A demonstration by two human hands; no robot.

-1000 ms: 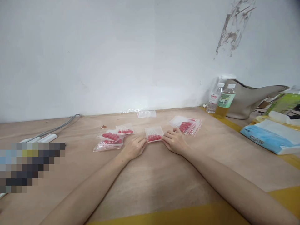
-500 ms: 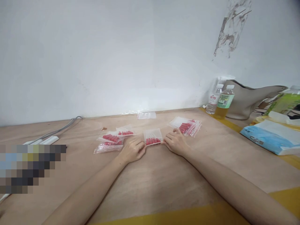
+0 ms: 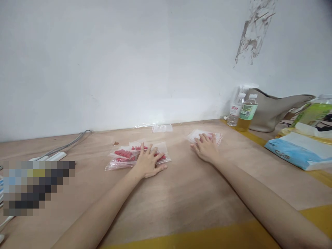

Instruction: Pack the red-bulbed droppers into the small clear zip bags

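1. Nearest, the left hand (image 3: 147, 162) lies flat, fingers spread, pressing on the pile of clear plastic zip bags holding red capsule-shaped pieces (image 3: 124, 157), mid-desk on the pale plywood desk (image 3: 181, 200), gripping nothing.
2. The slick bags could slide apart if that palm pushes sideways.
3. Further right, the right hand (image 3: 206, 148) rests open on a second stack of clear zip bags (image 3: 218, 137); lifting one could drag several.
4. At the desk's right edge, the blue-and-white soft pack (image 3: 295, 152) shows partial lettering, unreadable.
5. Farthest, two clear plastic bottles (image 3: 242, 112) carry labels too small to read.
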